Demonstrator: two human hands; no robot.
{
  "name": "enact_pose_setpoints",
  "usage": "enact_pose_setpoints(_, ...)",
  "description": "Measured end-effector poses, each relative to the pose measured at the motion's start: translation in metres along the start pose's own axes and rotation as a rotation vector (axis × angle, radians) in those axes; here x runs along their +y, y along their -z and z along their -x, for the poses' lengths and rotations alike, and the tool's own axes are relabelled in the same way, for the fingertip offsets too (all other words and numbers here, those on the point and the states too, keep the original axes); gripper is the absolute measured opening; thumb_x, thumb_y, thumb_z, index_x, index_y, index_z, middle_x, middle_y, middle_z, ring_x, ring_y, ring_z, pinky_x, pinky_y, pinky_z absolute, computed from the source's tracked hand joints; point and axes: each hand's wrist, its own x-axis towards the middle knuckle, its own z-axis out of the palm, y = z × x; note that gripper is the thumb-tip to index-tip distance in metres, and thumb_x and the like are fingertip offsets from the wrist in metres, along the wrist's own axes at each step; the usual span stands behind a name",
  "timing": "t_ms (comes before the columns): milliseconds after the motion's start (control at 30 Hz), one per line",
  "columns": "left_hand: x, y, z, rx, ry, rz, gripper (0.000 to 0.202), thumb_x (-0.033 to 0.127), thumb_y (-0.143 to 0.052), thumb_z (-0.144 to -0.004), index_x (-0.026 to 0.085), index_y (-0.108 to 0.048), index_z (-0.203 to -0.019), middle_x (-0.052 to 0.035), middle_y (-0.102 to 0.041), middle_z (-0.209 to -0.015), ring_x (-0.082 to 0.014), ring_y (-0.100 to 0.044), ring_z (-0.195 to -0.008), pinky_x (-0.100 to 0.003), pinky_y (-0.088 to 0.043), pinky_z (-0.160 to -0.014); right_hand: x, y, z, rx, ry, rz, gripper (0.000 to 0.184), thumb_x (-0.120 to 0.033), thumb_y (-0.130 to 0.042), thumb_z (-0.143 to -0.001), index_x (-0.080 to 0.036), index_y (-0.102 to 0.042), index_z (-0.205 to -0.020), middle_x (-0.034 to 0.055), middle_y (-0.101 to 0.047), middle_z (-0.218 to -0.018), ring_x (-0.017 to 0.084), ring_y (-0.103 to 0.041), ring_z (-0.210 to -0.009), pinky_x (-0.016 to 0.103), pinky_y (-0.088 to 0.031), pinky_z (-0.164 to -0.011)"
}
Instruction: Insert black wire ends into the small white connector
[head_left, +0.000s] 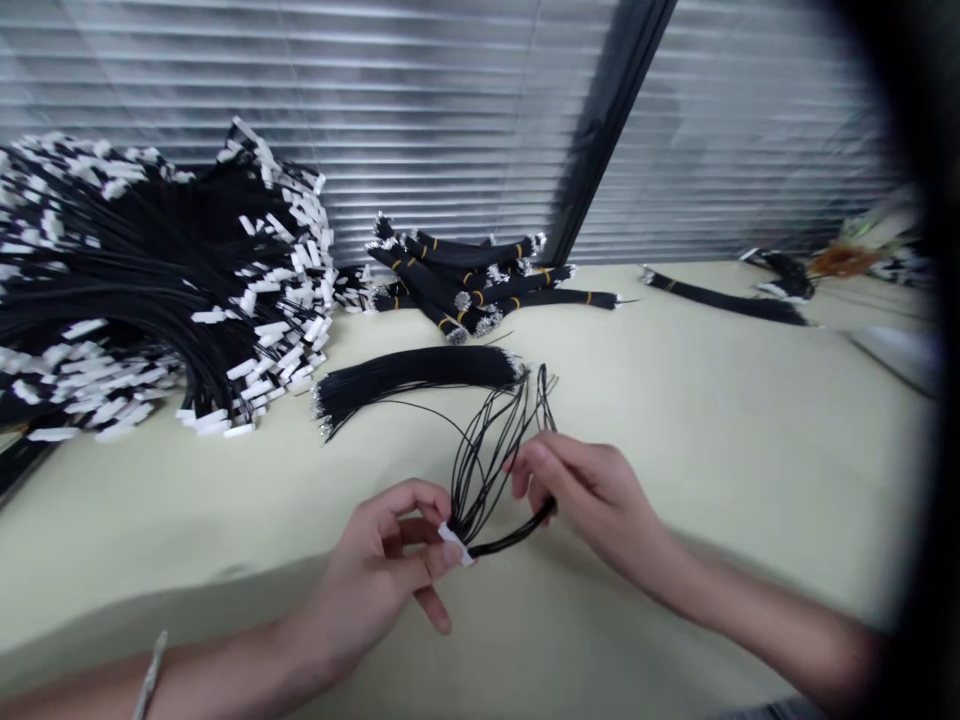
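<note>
My left hand pinches a small white connector between thumb and fingers. Black wires fan up from the connector, their far ends loose near a bundle. Some of the wires are gathered into a dark strand that runs to the right. My right hand is closed around this strand, its fingertips partly hidden. Just beyond the hands lies a thick bundle of black wires with silvery terminals at both ends.
A big heap of black cables with white connectors fills the left. Yellow-banded wire bundles are piled by the window blinds. Another bundle lies at the back right, near blurred items. All rest on a pale table.
</note>
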Motion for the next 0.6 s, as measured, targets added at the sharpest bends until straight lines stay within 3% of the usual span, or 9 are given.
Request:
enact_pose_setpoints(133, -0.005, 0.002, 0.001, -0.037, -0.007, 0.036, 0.020, 0.017, -0.070, -0.071, 0.018, -0.054, -0.082, 0.0013, -0.048, -0.067, -0.0149, -0.052, -0.069, -0.020, -0.052, -0.043, 0.005, 0.036, -0.026, 0.324, 0.152, 0.197, 0.027, -0.033, -0.040, -0.095, -0.019, -0.059, -0.082, 0.0017, -0.061, -0.070, 0.013, -0.058, -0.062, 0.027, -0.047, -0.062)
enact_pose_setpoints(200, -0.008, 0.004, 0.001, -0.070, -0.007, 0.022, 0.019, 0.018, -0.070, -0.071, 0.017, -0.055, -0.082, 0.0007, -0.050, -0.067, -0.0144, -0.051, -0.067, -0.021, -0.053, -0.044, 0.007, 0.051, -0.044, 0.369, 0.237, 0.430, 0.024, -0.032, -0.041, -0.095, -0.019, -0.060, -0.085, 0.0023, -0.064, -0.075, 0.015, -0.060, -0.068, 0.027, -0.047, -0.066)
enact_pose_setpoints(333, -0.009, 0.004, 0.000, -0.106, -0.014, -0.031, 0.018, 0.020, -0.070, -0.071, 0.016, -0.056, -0.082, -0.0004, -0.049, -0.070, -0.0154, -0.050, -0.070, -0.022, -0.053, -0.044, 0.017, 0.062, -0.085, 0.140, 0.382, 0.872, 0.013, -0.025, -0.052, -0.089, -0.020, -0.064, -0.091, 0.0036, -0.067, -0.089, 0.018, -0.061, -0.085, 0.030, -0.046, -0.076)
enact_pose_setpoints(467, -0.007, 0.002, -0.001, -0.118, -0.011, -0.066, 0.017, 0.021, -0.068, -0.071, 0.016, -0.056, -0.082, -0.0004, -0.048, -0.071, -0.0163, -0.050, -0.073, -0.023, -0.052, -0.046, 0.034, 0.050, -0.116, 0.002, 0.423, 1.043, 0.006, -0.020, -0.067, -0.078, -0.018, -0.067, -0.084, 0.0054, -0.068, -0.085, 0.022, -0.060, -0.085, 0.033, -0.043, -0.075)
enact_pose_setpoints(600, -0.006, 0.002, -0.001, -0.115, -0.012, -0.066, 0.018, 0.021, -0.068, -0.071, 0.016, -0.056, -0.083, -0.0003, -0.048, -0.071, -0.0169, -0.050, -0.074, -0.024, -0.053, -0.048, 0.044, 0.040, -0.128, -0.041, 0.436, 1.167, 0.006, -0.012, -0.063, -0.078, -0.016, -0.063, -0.074, 0.0069, -0.066, -0.078, 0.022, -0.058, -0.080, 0.033, -0.040, -0.072)
